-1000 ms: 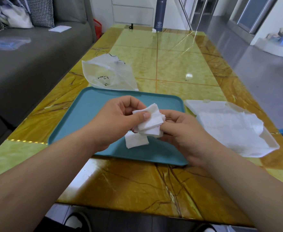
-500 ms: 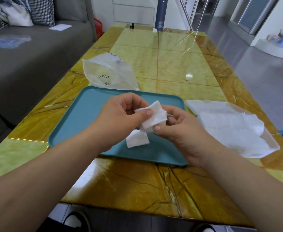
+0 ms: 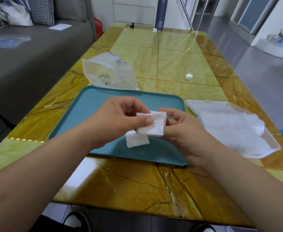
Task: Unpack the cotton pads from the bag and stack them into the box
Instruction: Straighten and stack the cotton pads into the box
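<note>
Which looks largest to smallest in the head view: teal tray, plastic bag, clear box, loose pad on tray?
teal tray
clear box
plastic bag (farther away, so unsure against the box)
loose pad

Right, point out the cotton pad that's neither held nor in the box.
The lone pad lying on the teal tray; the stack just above it is pinched between left hand and right hand.

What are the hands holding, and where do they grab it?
A small stack of cotton pads: the left hand pinches its left edge, the right hand holds its right edge.
</note>
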Motion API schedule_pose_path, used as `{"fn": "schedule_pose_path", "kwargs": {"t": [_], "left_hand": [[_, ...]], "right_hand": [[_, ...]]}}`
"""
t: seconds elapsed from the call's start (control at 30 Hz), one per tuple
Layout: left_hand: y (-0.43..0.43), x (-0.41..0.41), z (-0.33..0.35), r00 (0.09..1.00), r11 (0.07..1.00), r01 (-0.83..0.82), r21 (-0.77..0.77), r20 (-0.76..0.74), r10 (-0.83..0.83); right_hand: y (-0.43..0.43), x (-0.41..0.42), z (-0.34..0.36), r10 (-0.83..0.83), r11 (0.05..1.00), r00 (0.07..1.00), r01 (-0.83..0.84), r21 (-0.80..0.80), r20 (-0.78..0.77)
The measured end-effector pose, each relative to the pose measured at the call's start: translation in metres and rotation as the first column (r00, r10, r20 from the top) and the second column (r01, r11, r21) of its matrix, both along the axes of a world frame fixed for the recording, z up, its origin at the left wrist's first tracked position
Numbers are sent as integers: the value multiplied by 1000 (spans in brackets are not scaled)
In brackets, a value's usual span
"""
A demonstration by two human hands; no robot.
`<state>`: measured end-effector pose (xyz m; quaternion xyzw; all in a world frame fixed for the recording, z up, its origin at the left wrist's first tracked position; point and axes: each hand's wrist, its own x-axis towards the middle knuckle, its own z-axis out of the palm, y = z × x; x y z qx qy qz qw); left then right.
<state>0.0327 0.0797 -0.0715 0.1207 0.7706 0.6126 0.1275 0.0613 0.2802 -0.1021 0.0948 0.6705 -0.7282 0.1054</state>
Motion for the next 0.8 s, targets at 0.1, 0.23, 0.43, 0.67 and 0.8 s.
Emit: {"fn": "schedule_pose_path", "kwargs": {"t": [0.1,0.23,0.43,0.67,0.8], "left_hand": [[0,-2,-3,999,999,-24,-30,-30,23],[0,-3,-6,995,994,-59,-97,-81,52],[3,-4,-11,949,955,-166,-246,-302,88],[3,-7,-18,987,897,-11,-442,-149,-61],[11,-7,-26,978,854,71,-516,-132,-161]], "right_hand": [[-1,2,2,31,1000,999,-31,6,-27],[-1,3,4,39,999,998,-37,31,-55],[1,3,6,80,992,995,-84,-89,-53],[8,5,-3,91,974,991,-69,215,-96],[8,7,-8,108,913,988,-56,405,-107]]}}
